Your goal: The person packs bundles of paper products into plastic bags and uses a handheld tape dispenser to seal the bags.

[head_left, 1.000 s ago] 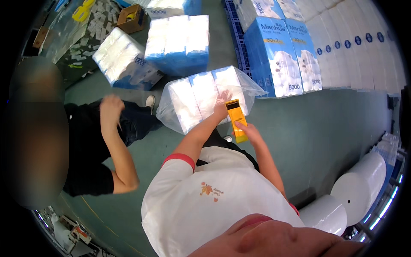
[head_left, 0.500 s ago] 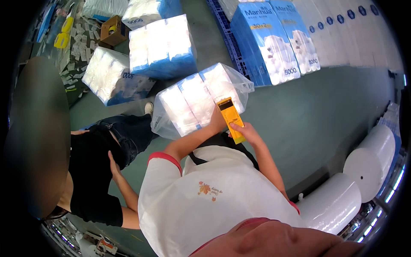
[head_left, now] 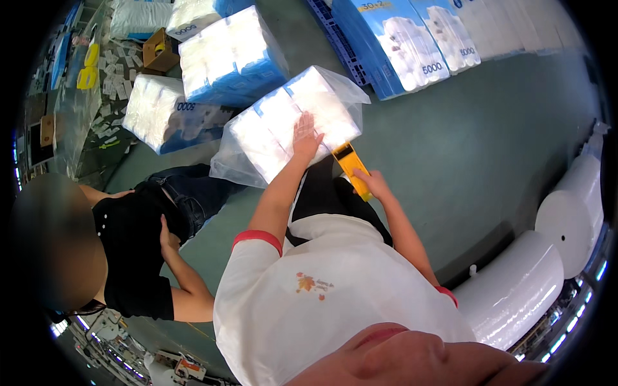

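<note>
Fingers stretched out, my left hand (head_left: 307, 136) lies flat on top of a white pack of bundled tissue-like goods (head_left: 277, 128) in a loose clear plastic bag. My right hand (head_left: 374, 184) is closed round the lower part of a long, flat yellow object (head_left: 353, 166) with a dark patch near its far end; its exact kind is unclear. That far end meets or overlaps the pack's near right corner. Loose plastic (head_left: 341, 87) sticks out at the pack's right end, and more of it spreads at the left.
Two more white-and-blue packs (head_left: 235, 55) (head_left: 158, 116) stand beyond and to the left. A person in black (head_left: 138, 238) is close on my left. Blue packs (head_left: 393, 48) line a blue pallet (head_left: 335, 35) at the far right. Large white rolls (head_left: 515, 296) lie at the right.
My left hand has moved from beside the yellow object onto the pack's top, its fingers now spread. The yellow object stays in my right hand. The view has shifted slightly.
</note>
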Action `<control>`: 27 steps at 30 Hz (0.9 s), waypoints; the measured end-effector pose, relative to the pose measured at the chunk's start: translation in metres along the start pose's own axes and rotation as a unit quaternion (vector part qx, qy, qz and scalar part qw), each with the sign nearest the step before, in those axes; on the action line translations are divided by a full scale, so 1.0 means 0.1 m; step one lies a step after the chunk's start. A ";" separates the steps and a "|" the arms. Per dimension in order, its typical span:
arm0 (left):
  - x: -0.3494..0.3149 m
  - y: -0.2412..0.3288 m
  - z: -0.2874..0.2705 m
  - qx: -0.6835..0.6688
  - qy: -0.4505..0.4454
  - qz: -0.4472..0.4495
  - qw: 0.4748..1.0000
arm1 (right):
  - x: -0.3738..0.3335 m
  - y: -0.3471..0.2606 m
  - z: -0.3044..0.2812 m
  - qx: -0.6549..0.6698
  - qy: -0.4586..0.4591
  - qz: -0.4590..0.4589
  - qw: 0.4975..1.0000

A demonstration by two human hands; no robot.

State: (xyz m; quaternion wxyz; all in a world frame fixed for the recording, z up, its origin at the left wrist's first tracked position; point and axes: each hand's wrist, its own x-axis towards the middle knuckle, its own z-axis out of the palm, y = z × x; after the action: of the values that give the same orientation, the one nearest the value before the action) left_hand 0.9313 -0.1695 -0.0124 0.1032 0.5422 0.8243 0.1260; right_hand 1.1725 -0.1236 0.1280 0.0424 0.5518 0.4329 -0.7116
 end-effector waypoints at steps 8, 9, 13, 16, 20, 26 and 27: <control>-0.13 -0.03 -0.04 0.079 -0.038 0.033 0.996 | 1.06 0.88 -0.14 -0.260 0.082 0.066 0.960; -0.21 -0.02 -0.01 0.082 -0.035 0.020 0.996 | 1.10 0.70 -0.06 -0.286 0.105 0.076 0.950; -0.72 0.28 -0.25 -0.004 -0.092 0.036 0.995 | 1.10 0.95 -0.16 -0.281 0.140 0.147 0.938; -1.22 0.32 -0.28 -0.049 -0.134 0.010 0.990 | 0.69 1.65 -0.65 -0.339 0.131 0.122 0.924; -1.45 0.53 -0.15 -0.398 -0.284 -0.171 0.855 | 0.05 2.00 -0.96 -0.318 0.124 0.082 0.936; -1.14 1.32 -0.84 -0.619 -0.361 -0.281 0.639 | -0.94 1.46 -0.58 -0.284 0.118 -0.241 0.921; -1.06 1.28 -0.89 -0.656 -0.409 -0.226 0.592 | -1.04 1.36 -0.51 -0.287 0.117 -0.265 0.913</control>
State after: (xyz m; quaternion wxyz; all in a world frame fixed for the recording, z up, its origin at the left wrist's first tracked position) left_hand 1.0567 -0.2271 0.1168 0.7828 0.1183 0.4860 0.3703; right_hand 1.3239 -0.2177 0.1351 -0.0424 0.4602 0.7507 -0.4722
